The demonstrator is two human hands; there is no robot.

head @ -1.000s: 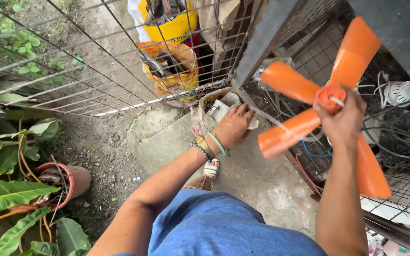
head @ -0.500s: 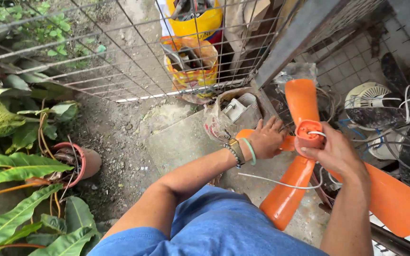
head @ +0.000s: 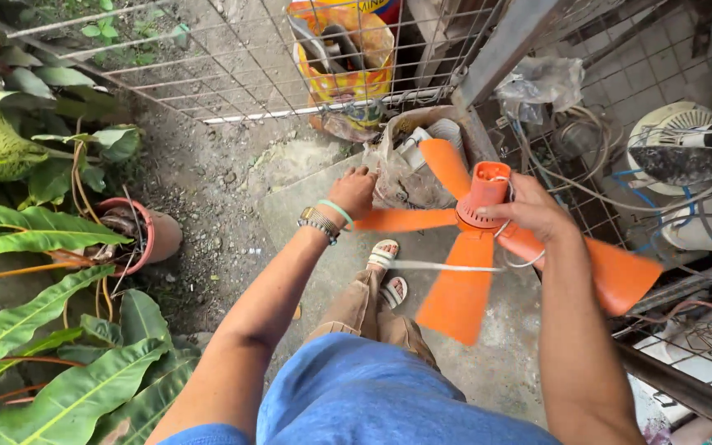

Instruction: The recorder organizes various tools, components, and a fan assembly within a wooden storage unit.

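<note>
The right hand closes around the round hub of an orange fan blade, its fingers wrapped over the hub's outer side and the thumb laid along the near edge, so the blade assembly hangs in the air above the concrete slab. One blade slants up and away from those fingers toward a crumpled plastic bag, one points straight down below them, one runs out past the wrist to the right, and a fourth reaches leftward to the other hand. The left hand sits at that blade's tip with its fingers curled downward and close together; whether they pinch the tip or the bag's edge just beyond is hard to tell from this angle. A thin white cord trails from under the right fingers across the lower blade. Below both hands, a sandalled foot rests on the slab. Beyond the left fingers stands a wire mesh fence with a yellow-orange sack behind it. Well to the left of the left hand lie a tipped terracotta pot and broad green leaves. To the right of the right fingers, tangled cables and a white fan guard crowd the tiled corner.
</note>
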